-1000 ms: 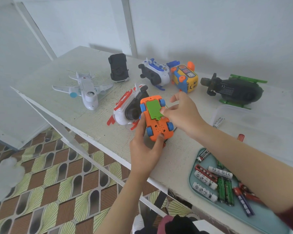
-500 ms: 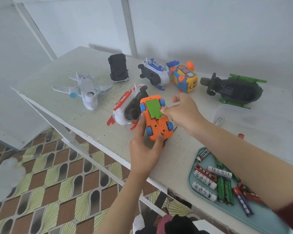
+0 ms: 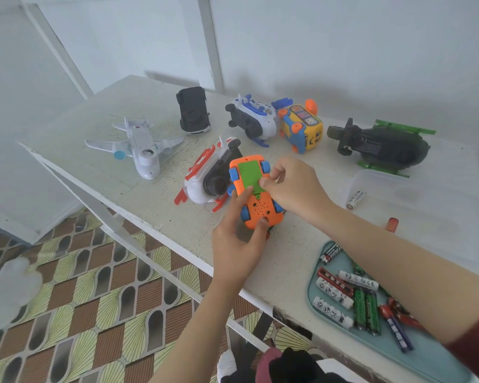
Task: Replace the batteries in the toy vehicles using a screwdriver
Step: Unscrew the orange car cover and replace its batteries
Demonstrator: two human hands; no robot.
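Head | left hand (image 3: pixel 233 251) grips orange car (image 3: pixel 260 212) | right hand (image 3: pixel 295 187) pinches green cover (image 3: pixel 248 174) | battery (image 3: pixel 330 253): EVEREA

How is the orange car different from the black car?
The orange car is held in the left hand; the black car lies untouched on the table. The orange car has blue wheels and a green cover; the black car looks mostly dark. Both are upside down.

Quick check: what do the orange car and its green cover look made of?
The orange car looks like moulded plastic, smooth and matte: uniform colour, rounded moulded edges. The green cover is probably the same plastic, flat and evenly coloured.
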